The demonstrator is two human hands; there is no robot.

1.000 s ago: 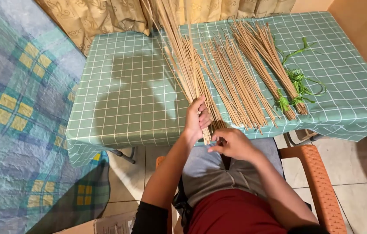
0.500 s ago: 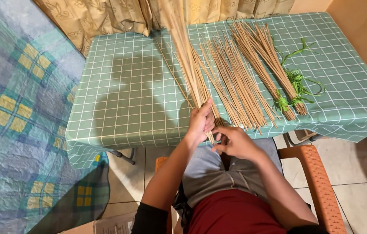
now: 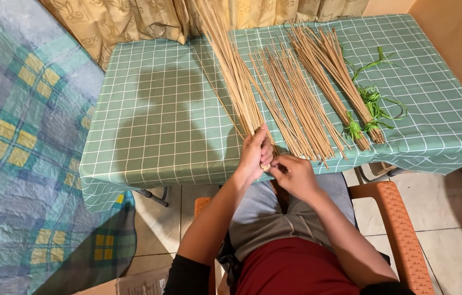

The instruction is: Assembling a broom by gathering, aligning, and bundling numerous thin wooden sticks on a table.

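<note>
Head view: the left hand (image 3: 254, 154) gripped a bundle of sticks (image 3: 235, 76) at the counter's (image 3: 154, 120) six-o'clock edge. The right hand (image 3: 295, 173), fingers curled, perhaps pinched its butt ends. Loose sticks (image 3: 296, 98) lay at three o'clock.

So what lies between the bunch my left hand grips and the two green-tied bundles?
In the head view, a loose fan of untied sticks lies on the checked tablecloth between the held bunch and the tied bundles.
</note>
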